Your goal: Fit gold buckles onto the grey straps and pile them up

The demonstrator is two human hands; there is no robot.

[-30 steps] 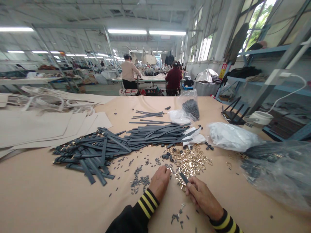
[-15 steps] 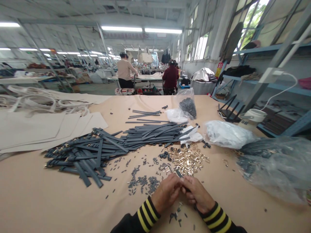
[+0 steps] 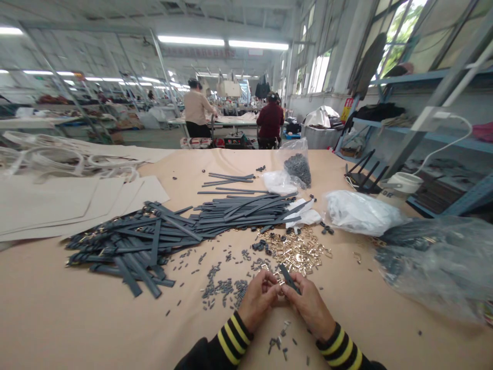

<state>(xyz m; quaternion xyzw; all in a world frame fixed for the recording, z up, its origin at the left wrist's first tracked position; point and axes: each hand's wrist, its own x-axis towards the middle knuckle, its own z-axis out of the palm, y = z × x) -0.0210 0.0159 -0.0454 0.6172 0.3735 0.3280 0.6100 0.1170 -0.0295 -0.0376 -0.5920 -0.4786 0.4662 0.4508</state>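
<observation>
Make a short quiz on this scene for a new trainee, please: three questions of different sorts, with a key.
1. True or false: the right hand holds a dark strap.
2. Where do the gold buckles lie?
A. In the clear bag
B. Loose on the table
C. On the paper sheets
3. Fill in the missing word: the cuffs have black and ____ stripes.

Key: 1. True. 2. B. 3. Yellow.
</observation>
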